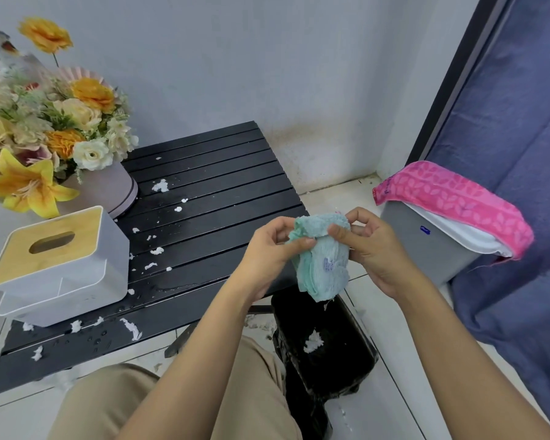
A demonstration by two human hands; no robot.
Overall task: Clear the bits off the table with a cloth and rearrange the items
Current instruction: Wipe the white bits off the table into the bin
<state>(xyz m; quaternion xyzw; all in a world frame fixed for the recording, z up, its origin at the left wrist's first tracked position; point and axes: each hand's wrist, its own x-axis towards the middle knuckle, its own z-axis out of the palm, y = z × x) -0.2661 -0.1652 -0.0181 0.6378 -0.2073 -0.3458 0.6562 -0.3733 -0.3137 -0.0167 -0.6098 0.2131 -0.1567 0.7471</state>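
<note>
Cloth, pale green, bunched, held off the table's right edge above a black bin. Left hand and right hand both pinch its top folds. Soft, limp, light; best gripped in a wad. White bits scattered left; tissue box, flowers far left.

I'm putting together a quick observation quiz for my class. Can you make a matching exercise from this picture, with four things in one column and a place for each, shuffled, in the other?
Things:
1. green cloth
2. tissue box
3. flower arrangement
4. pink towel

Places:
A. draped over the grey bin
B. at the far left corner of the table
C. gripped by the left hand and the right hand
D. on the near left part of the table

Pairs: 1-C, 2-D, 3-B, 4-A.
</note>
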